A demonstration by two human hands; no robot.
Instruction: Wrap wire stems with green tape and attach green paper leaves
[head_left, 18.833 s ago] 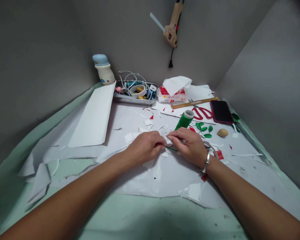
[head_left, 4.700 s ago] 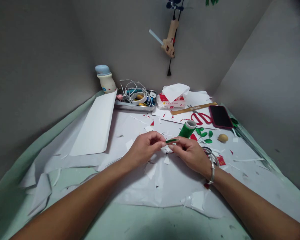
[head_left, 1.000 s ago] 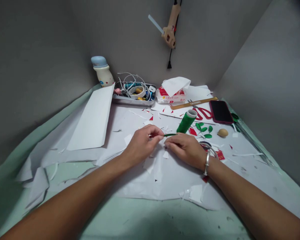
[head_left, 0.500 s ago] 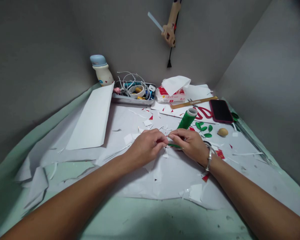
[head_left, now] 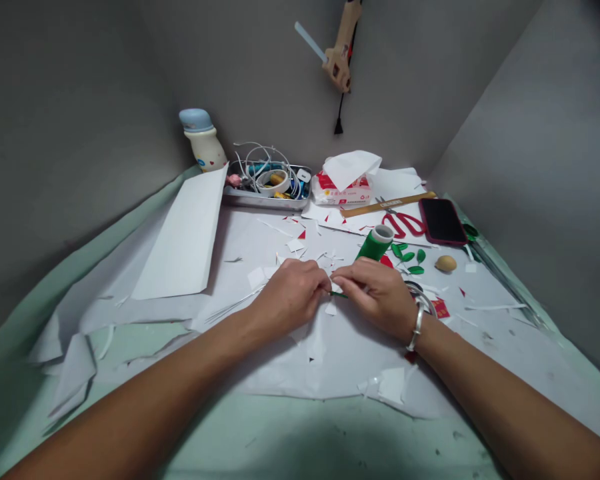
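Near the middle of the paper, my left hand (head_left: 300, 287) is closed, its thumb and forefinger pinching a thin green stem (head_left: 339, 294). My right hand (head_left: 373, 290), wearing a silver bracelet, is closed close beside it, thumb and forefinger almost touching the left fingertips. A spool of green thread (head_left: 373, 245) sticks up at a tilt from behind the right hand, which appears to grip it; its lower end is hidden. The stem's far end disappears under the right hand. Several green leaf shapes (head_left: 417, 271) lie past the right hand.
White paper with scraps covers the table. A folded white card (head_left: 180, 240) stands left; behind are a bottle (head_left: 205, 143), a metal tray (head_left: 265, 199) and a tissue pack (head_left: 341, 192). Red-handled scissors (head_left: 411, 225), a phone (head_left: 443, 221) and a glue gun (head_left: 339, 63) are also there.
My right hand and the spool have shifted slightly down and left together. My left hand has moved a little left, and less of the green stem shows between the hands.
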